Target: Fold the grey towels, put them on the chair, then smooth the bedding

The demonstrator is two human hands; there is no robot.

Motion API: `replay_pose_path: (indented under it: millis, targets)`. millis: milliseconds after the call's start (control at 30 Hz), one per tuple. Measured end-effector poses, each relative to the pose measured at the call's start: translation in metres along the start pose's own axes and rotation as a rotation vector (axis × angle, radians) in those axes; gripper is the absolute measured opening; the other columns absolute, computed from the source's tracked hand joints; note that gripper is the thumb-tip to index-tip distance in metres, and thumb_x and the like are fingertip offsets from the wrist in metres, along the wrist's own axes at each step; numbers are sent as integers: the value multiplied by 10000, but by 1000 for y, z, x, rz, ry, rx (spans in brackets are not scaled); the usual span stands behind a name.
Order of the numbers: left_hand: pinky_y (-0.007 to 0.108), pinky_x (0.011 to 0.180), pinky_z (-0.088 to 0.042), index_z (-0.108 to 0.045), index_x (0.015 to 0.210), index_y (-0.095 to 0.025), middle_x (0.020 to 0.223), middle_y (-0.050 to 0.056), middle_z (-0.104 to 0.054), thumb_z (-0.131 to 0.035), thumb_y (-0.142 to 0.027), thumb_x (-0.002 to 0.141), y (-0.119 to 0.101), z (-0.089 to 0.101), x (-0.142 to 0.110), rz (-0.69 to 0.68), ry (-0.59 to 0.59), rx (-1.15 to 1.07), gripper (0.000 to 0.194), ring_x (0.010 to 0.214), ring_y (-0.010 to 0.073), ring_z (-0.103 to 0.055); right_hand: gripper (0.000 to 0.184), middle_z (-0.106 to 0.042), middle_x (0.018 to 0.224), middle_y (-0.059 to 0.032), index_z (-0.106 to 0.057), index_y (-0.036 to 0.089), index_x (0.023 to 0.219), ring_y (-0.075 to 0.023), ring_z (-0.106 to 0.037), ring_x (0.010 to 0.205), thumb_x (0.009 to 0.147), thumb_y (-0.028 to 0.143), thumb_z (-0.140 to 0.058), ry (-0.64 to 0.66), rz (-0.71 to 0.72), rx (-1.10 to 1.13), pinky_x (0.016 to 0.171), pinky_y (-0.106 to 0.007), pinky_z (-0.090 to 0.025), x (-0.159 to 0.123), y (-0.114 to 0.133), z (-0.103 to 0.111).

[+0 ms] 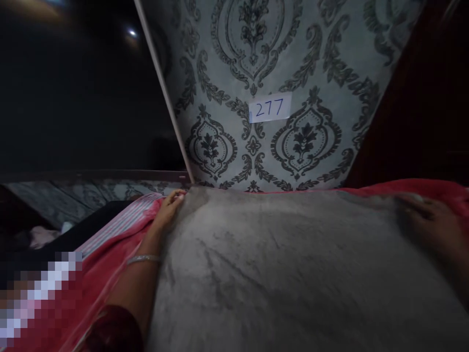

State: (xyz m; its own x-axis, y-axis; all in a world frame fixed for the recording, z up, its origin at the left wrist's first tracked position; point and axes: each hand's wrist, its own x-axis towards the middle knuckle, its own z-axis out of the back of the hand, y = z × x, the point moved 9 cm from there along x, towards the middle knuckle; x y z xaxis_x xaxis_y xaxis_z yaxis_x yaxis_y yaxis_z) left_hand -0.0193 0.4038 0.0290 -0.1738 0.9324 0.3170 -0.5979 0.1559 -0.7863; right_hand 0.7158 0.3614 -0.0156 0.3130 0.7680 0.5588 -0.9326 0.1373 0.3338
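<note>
A grey, plush-looking cloth with darker brushed streaks spreads out wide in front of me. At its far left corner, my left hand has its fingers bent around the edge, and a silver bangle circles that wrist. My right hand is closed at the far right corner of the same cloth, somewhat smeared by motion. Under the grey cloth lies a red fabric, showing along the left side and at the far edge. The near edge of the grey cloth runs out of view.
Patterned wallpaper rises behind the cloth, bearing a paper label that reads 277. A large dark screen stands at the left. Striped fabric lies beside the red one. A dark brown panel fills the right.
</note>
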Motion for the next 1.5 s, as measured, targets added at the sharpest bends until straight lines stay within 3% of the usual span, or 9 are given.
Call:
replay_pose_path:
  millis: [167,300,433,600,833,1067,1267,1400,1500]
  targets:
    - [372,912,-504,-693,1056,-189,1080,78,-710,-710,-570,631,1,-14,-5,42,197,-134,571,1038,267,-627,583,-525,1386,-247,-577,79,1336,-339,-464,1311,806,230,-387,-128,58,5,1097,-493,-339,0,19,20]
    - [372,921,-513,-658,1244,-206,1120,106,-711,-731,-574,670,4,-25,-10,132,252,-116,686,1090,270,-637,583,-521,1400,-209,-555,142,1376,-345,-471,1298,824,236,-391,-246,-9,-21,1061,-518,-375,-8,21,31]
    - [374,791,-554,-628,1286,-152,926,103,-723,-637,-637,757,11,-39,-14,225,287,-69,717,885,240,-680,581,-560,1314,-254,-601,69,1320,-359,-488,1270,823,264,-372,-201,-21,-8,1022,-503,-418,-9,11,18]
    - [380,835,-544,-557,1376,-205,1049,105,-718,-713,-527,722,-9,-58,-19,105,325,-95,745,963,242,-667,599,-554,1291,-295,-629,-3,1249,-357,-484,1256,804,299,-365,-139,-31,5,1038,-480,-392,-5,0,6]
    - [433,1050,-436,-588,1359,-200,1144,102,-680,-542,-407,852,-31,-43,-12,-82,209,137,550,1156,267,-585,591,-573,1289,-252,-604,124,1295,-378,-487,1227,777,300,-378,-210,-48,41,952,-533,-425,-8,-3,7]
    - [481,961,-437,-444,1478,-134,1355,220,-515,-367,-91,862,-32,-9,-13,-93,-84,1045,623,1193,350,-507,650,-508,1372,-296,-539,42,1362,-402,-445,1284,794,304,-360,-140,-2,-82,1007,-553,-380,-2,-1,3]
    - [549,922,-417,-519,1388,-35,1354,274,-524,-239,-108,902,-38,-14,-18,-53,-110,1122,566,1174,403,-510,716,-346,1543,-264,-400,68,1494,-430,-294,1418,861,396,-335,-3,-172,-111,1042,-621,-321,-6,-11,-7]
    - [446,1018,-416,-599,1344,-134,1177,188,-660,-359,-275,935,-50,-67,-21,-255,162,986,495,1168,312,-565,740,-303,1570,-257,-429,36,1466,-404,-241,1460,900,494,-296,5,56,-87,1153,-555,-250,-6,50,1]
    - [495,1160,-283,-514,1442,-256,1411,116,-577,-415,-476,944,-44,-96,-30,-384,355,888,554,1362,297,-449,700,-344,1586,-147,-404,153,1511,-293,-302,1463,929,521,-277,336,342,-25,1181,-463,-269,-21,105,-37]
